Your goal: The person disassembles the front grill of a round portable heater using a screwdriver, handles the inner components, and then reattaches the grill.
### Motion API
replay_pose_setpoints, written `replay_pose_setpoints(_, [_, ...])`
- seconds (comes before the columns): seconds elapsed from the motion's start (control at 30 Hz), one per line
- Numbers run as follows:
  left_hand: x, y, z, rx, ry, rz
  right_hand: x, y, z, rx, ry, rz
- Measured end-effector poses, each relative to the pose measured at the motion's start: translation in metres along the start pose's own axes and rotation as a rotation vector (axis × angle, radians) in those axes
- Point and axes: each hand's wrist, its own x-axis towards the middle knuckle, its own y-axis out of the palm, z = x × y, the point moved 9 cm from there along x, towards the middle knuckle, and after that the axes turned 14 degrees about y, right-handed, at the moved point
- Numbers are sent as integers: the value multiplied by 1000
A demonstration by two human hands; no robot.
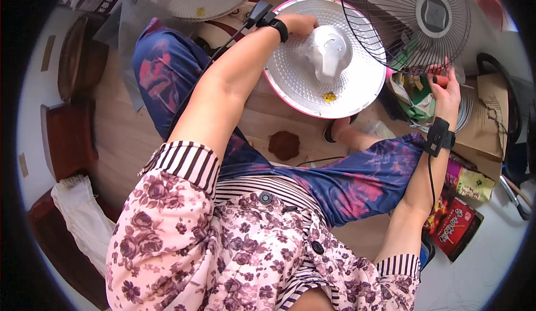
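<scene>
Reflector dish (290, 62), silver and dimpled with a pink rim, is located at upper centre of the frame; its support is not seen. A pale, smooth hub casing (330, 51) is mounted at its middle, with a yellow mark (329, 97) below. Left hand (300, 25) is placed over the dish's upper-left part, close beside the casing; its fingertips are hidden, so whether anything is gripped cannot be told.

Wire guard (434, 14), dark and round with a grey central disc, is tilted at upper right, overlapping the dish's right edge in view; contact between the two cannot be confirmed. Its lower rim is pinched by the curled fingers of the right hand (445, 89), at which a small red piece (441, 80) is also noted.

Handling (judged): guard is expected to be light and springy; thin wires could be bent if pressed, so the outer rim is preferred for grip. Dish is judged to be light, thin sheet, easily dented and rather slippery on its polished face; hold is best taken at the pink rim or the sturdier casing.

Cardboard box (490, 115) is noted at right of the frame.
</scene>
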Motion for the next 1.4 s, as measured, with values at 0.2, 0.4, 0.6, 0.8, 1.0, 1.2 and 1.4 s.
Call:
replay_pose_setpoints(0.2, [1, 9, 8, -88, -121, 123, 3, -7, -1, -50, 7, -43])
replay_pose_setpoints(0.4, [-6, 15, 14, -508, -113, 110, -11, 26, 15, -400, -88, -61])
replay_pose_setpoints(0.6, [-18, 28, 0, -827, -197, 211, -13, 23, 16, -395, -87, -59])
replay_pose_setpoints(0.8, [-23, 38, -6, -819, -197, 223, -9, 16, 16, -439, -84, -81])
replay_pose_setpoints(1.0, [-27, 49, -10, -609, -259, 351, -6, 13, 12, -465, -66, -89])
replay_pose_setpoints(1.2, [-21, 51, -15, -582, -219, 393, 6, 0, 5, -74, -13, 25])
replay_pose_setpoints(1.4, [-21, 54, -2, -650, -225, 371, 13, 2, 0, -136, -10, 24])
